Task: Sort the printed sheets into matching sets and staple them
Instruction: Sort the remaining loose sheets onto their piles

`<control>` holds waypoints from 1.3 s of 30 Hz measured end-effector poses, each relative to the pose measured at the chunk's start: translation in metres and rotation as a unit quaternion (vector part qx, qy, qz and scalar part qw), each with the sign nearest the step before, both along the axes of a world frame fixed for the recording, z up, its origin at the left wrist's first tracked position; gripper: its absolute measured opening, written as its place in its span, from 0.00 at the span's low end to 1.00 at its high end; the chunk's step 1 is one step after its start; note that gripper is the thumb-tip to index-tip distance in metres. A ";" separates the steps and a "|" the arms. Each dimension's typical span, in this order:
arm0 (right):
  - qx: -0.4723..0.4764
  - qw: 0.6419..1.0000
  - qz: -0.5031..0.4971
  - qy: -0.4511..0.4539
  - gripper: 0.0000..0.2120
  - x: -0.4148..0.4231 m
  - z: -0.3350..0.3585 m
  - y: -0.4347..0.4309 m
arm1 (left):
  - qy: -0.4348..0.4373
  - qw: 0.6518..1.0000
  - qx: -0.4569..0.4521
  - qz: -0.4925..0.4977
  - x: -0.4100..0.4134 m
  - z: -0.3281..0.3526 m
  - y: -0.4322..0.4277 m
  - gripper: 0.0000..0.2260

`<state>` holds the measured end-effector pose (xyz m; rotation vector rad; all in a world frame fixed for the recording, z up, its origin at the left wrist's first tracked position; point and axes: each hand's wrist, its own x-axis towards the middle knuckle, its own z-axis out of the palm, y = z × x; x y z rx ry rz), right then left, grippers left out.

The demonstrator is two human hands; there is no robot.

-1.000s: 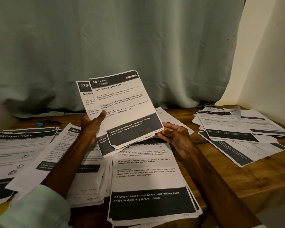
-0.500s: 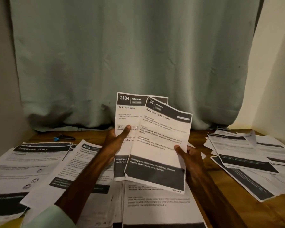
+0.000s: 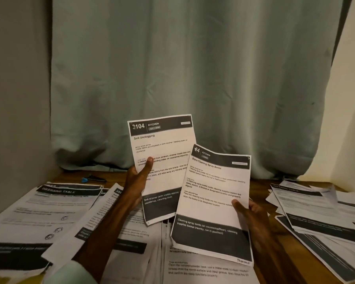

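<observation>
Left hand (image 3: 136,179) pinches the Sink Unclogging sheet (image 3: 164,144), thumb on its face; right hand (image 3: 248,210) grips the Store Cleaning Spray Bottle sheet (image 3: 213,201) — both upright, long edges near vertical, the right one overlapping the other's lower corner. Below, the Dressing Table stack (image 3: 49,210) lies leftward, a looser pile (image 3: 316,212) rightward.

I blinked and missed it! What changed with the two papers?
The right hand pulled the white printed "Store Cleaning Spray Bottle" sheet rightward, mostly off the white "Sink Unclogging" sheet, which the left hand still holds. The paper piles stayed put.
</observation>
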<state>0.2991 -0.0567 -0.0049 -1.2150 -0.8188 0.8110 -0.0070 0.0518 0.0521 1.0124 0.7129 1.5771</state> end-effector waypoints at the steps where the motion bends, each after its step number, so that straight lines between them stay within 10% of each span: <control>1: -0.003 1.000 -0.004 0.010 0.11 0.001 0.000 0.001 | 0.002 1.000 -0.005 0.000 -0.002 -0.001 0.002 0.13; 20: -0.018 0.984 -0.177 -0.003 0.15 0.014 0.009 -0.005 | 0.024 0.995 -0.080 0.052 -0.046 -0.005 0.026 0.19; 29: 0.010 0.999 -0.054 -0.002 0.02 -0.020 0.025 -0.004 | 0.135 0.987 -0.048 -0.065 -0.007 0.005 0.001 0.16; 39: 0.025 0.992 0.076 -0.098 0.15 -0.095 0.074 -0.009 | 0.143 0.989 -0.024 0.024 -0.013 0.012 -0.019 0.18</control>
